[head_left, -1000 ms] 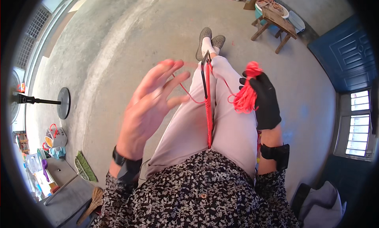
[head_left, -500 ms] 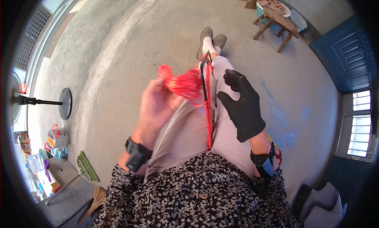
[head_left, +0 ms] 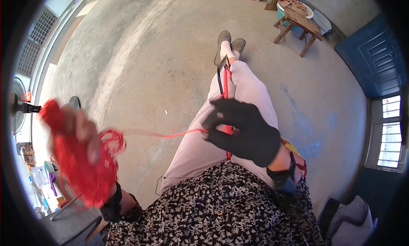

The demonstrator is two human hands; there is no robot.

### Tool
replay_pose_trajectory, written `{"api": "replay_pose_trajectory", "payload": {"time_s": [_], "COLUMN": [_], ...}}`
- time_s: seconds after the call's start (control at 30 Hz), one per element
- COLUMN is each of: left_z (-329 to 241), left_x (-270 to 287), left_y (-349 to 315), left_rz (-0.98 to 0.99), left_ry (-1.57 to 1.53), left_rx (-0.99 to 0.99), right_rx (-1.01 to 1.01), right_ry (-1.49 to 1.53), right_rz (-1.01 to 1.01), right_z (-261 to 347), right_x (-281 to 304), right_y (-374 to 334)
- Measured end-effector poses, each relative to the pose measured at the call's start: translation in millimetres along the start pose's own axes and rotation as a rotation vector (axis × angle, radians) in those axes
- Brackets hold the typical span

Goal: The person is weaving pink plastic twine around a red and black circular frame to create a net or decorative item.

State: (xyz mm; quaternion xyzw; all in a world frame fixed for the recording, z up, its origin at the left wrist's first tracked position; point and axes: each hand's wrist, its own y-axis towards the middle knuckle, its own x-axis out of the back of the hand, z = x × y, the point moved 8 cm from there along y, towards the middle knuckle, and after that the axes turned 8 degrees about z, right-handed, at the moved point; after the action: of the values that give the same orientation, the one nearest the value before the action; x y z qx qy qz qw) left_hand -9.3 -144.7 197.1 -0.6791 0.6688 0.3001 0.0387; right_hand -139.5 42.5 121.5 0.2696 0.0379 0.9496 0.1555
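A bundle of red cord (head_left: 83, 173), blurred by motion, is gripped in my bare left hand (head_left: 81, 129), out to the left of my lap. One strand stretches from it across to my right hand (head_left: 245, 131), which wears a black glove. The right thumb and fingertips pinch that strand (head_left: 185, 133) above my thighs. Under the gloved hand, a black frame (head_left: 219, 78) with a red cord-wrapped bar (head_left: 226, 86) lies along my legs between the knees and waist. Part of the frame is hidden by that hand.
A wooden stool (head_left: 300, 24) stands at the far right beside a basin (head_left: 313, 12) of cloth. To the left are a fan (head_left: 19, 105) and a grey cabinet (head_left: 74, 216). A blue door (head_left: 375, 58) and a grey padded seat (head_left: 347, 222) are on the right.
My left hand has swung left and nearer with the cord bundle, drawing a strand out. The gloved right hand has moved left over the frame, closing from open onto the strand.
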Motion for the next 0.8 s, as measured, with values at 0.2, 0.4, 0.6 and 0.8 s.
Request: {"api": "replay_pose_trajectory", "payload": {"time_s": [0.2, 0.4, 0.6, 0.8], "left_z": [128.3, 227.0, 224.1, 184.8], "left_x": [59.7, 21.6, -21.2, 31.6], "left_y": [-16.2, 9.1, 38.9, 13.7], "left_rz": [-0.407, -0.164, -0.220, -0.367], "left_ry": [0.243, 0.543, 1.041, 0.389], "left_rx": [0.412, 0.477, 0.276, 0.180], "right_rx": [-0.098, -0.295, -0.400, -0.393], "right_ry": [0.746, 0.952, 0.963, 0.587], "right_rz": [-0.046, -0.252, -0.283, -0.448], "right_z": [-9.3, -23.8, 4.7, -25.1], "right_x": [-1.2, -16.0, -3.5, 57.9], "right_y": [-70.1, -88.6, -88.3, -79.5]}}
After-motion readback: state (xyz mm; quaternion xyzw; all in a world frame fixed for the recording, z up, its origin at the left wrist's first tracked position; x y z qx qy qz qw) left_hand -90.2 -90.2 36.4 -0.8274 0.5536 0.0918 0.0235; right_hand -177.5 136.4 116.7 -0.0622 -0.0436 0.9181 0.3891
